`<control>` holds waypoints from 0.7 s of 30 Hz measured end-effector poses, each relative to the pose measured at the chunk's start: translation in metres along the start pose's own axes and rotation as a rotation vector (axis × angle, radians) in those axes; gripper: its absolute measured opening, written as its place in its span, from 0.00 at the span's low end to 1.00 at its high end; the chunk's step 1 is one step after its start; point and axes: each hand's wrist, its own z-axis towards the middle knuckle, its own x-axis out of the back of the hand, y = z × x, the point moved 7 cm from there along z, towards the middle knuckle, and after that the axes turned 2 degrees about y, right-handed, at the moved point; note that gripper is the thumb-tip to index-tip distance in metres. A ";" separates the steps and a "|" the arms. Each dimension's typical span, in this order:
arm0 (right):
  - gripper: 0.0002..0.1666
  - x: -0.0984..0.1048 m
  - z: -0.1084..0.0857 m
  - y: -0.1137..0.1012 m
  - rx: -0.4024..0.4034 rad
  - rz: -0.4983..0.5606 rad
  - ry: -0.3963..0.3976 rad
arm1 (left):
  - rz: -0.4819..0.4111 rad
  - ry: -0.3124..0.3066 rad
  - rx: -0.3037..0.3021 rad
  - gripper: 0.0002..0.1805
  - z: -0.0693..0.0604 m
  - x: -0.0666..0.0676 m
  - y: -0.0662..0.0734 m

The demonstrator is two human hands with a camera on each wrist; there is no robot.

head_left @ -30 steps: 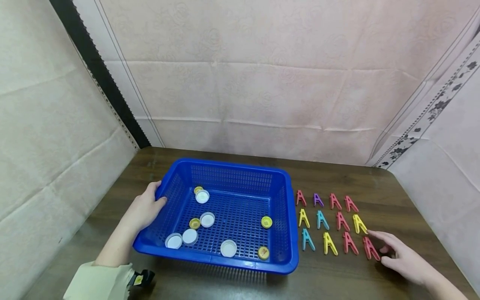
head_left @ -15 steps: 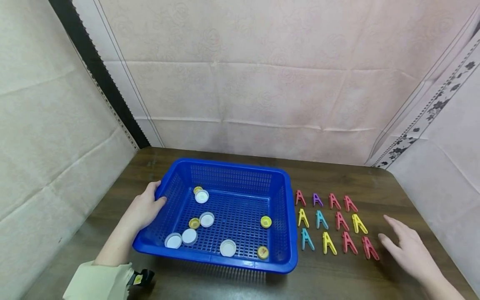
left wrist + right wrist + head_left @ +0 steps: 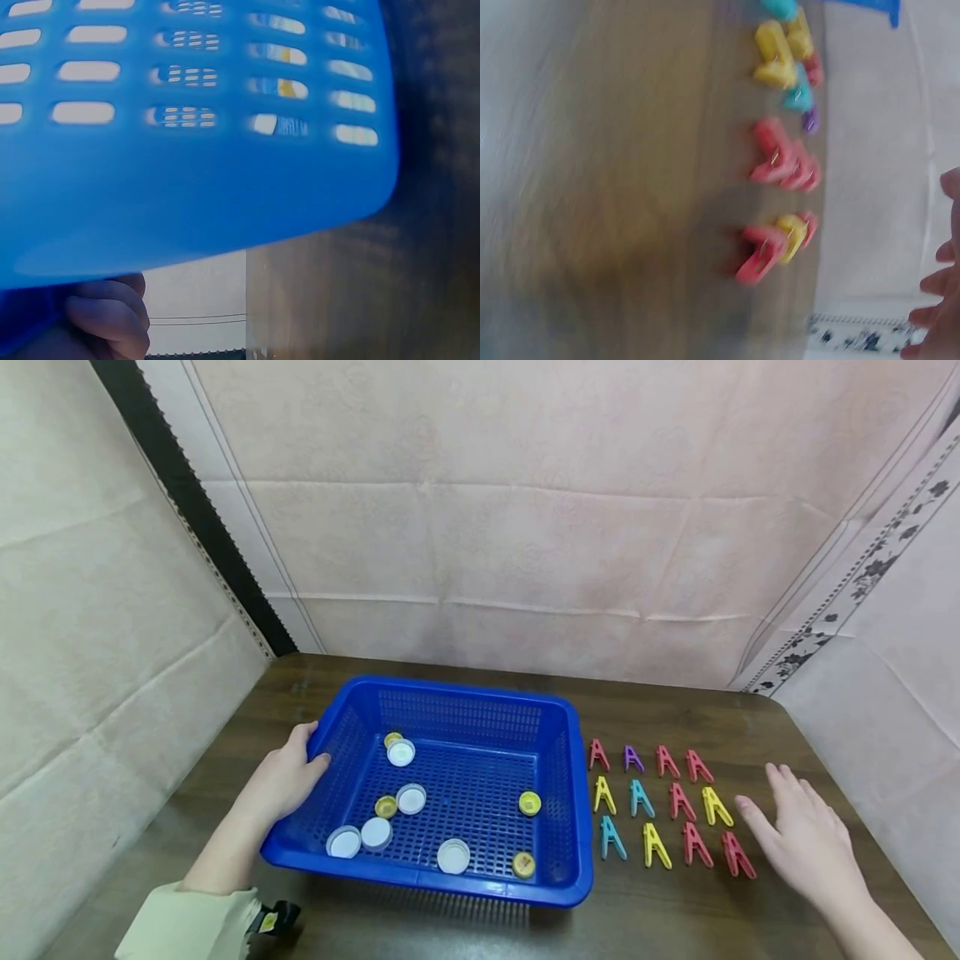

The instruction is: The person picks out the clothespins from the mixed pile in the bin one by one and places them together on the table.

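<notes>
My left hand (image 3: 283,779) grips the left rim of a blue plastic basket (image 3: 468,889), tilted a little, with a shadow under its front side. In the left wrist view the slotted basket wall (image 3: 202,187) fills much of the frame, with curled fingers (image 3: 112,319) below it. To the right of the basket, several clothespins stand in three rows, among them a red one (image 3: 738,855), a yellow one (image 3: 717,807), a blue one (image 3: 612,837) and a purple one (image 3: 632,758). My right hand (image 3: 813,839) hovers just right of the rows, fingers spread, holding nothing.
Inside the basket lie several white bottle caps, such as one (image 3: 453,856) near the front, and several yellow ones, such as one (image 3: 529,803) at the right. A brown wooden table (image 3: 675,918) carries everything. Pale cloth hangings (image 3: 480,527) enclose its back and sides.
My right hand has drawn away from the front right red clothespin, and its fingers have straightened and spread. The left hand keeps its grip on the basket.
</notes>
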 end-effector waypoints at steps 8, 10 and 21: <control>0.47 0.001 0.001 -0.042 -0.030 -0.042 -0.096 | 0.059 0.020 -0.005 0.38 -0.003 0.001 -0.003; 0.48 0.001 0.000 -0.048 -0.032 -0.054 -0.116 | 0.084 0.035 -0.012 0.38 -0.002 0.001 -0.002; 0.52 -0.001 -0.006 -0.059 -0.051 -0.078 -0.220 | 0.264 0.172 -0.167 0.42 -0.017 0.017 0.028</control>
